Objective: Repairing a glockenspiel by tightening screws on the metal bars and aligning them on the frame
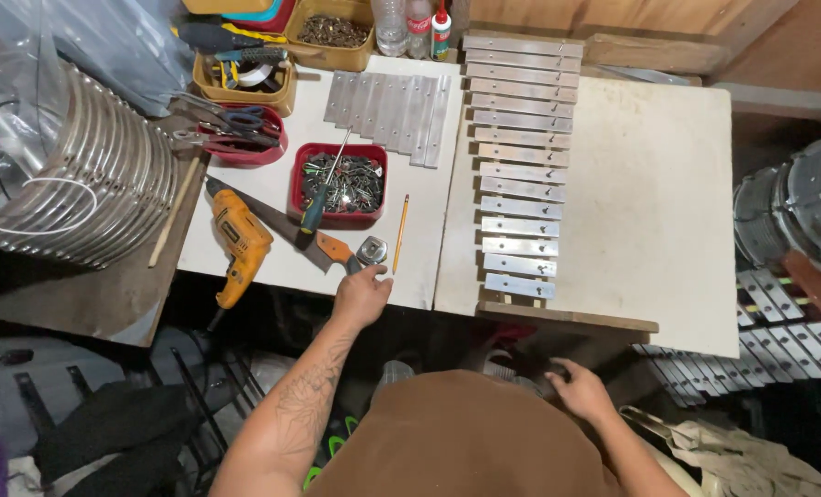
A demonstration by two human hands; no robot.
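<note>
My left hand point(361, 296) rests at the near edge of the white table point(650, 202), fingers loosely curled, touching a small metal tape measure point(372, 249) beside a yellow pencil point(399, 233). My right hand point(578, 388) is below the table's edge near my lap, fingers spread over something dark that I cannot make out. A row of several silver metal bars point(519, 175) lies on a wooden frame in the middle of the table.
A red tray of screws point(339, 187) holds a screwdriver point(323, 198). An orange drill point(238, 247), a handsaw point(281, 225), several loose bars point(387, 109), tool trays and bottles point(401, 23) fill the left and back. Stacked metal hoops point(88, 175) are left; drums point(797, 207) are right.
</note>
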